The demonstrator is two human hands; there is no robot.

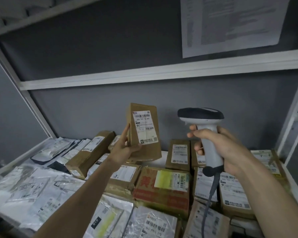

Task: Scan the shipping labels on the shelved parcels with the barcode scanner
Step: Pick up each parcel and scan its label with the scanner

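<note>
Step in hand: scanning the label of one lifted parcel — by the look of it, the aiming stage, with the scanner not yet turned onto the label.

Parcel: a small brown carton [145, 133] held upright above the shelf [163, 73], its white shipping label [144, 127] facing the camera, barcode near the label's top.

Doing it well: the scanner head should probably swing left until its window squarely faces the top barcode; the carton is best kept still and tilted slightly so no glare falls on the label, and the thumb kept off the print.

Left hand: the left hand [126, 146] grips the carton by its lower left edge — fingers straight up the side, thumb across the front below the label.

Right hand: the right hand [218, 146] is wrapped round the handle of the barcode scanner [205, 133], forefinger curled at the front where a trigger would be; whether it is pressed cannot be told.

Scanner: upright, just beside the carton and apart from it, its cable [212, 191] hanging down.

Still to scan: many boxes and grey mailer bags [41, 189] lie flat on the shelf below.
</note>
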